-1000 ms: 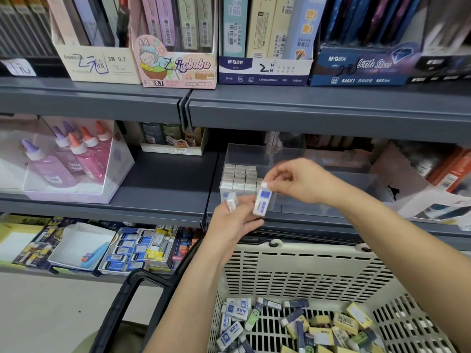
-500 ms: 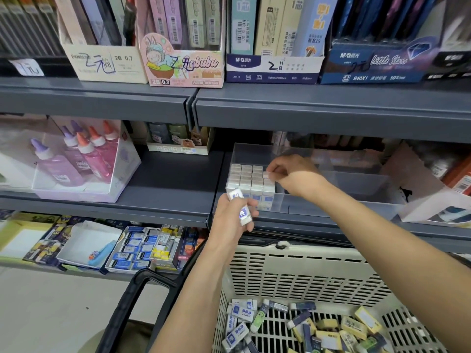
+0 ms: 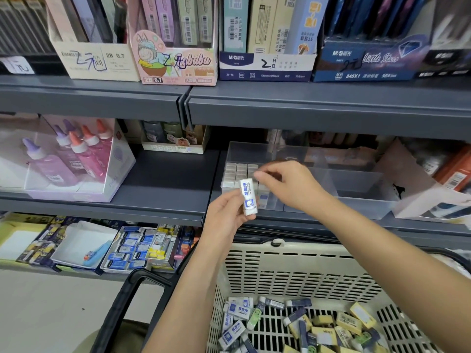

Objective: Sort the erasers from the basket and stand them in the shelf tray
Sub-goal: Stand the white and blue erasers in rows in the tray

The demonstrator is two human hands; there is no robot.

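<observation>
Your left grip [image 3: 226,215] is pinching a blue-white eraser [image 3: 248,197] upright. Right grip [image 3: 290,187], at its 2 o'clock: clench unclear. Next move: standing it in the clear tray [image 3: 356,178].

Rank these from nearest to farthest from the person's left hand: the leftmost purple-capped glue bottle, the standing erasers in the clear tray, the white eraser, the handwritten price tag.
1. White eraser: held in the left hand itself.
2. Standing erasers: just beyond, in the clear tray.
3. Purple-capped glue bottle: far left, same shelf.
4. Handwritten price tag: top left, upper shelf.
</observation>
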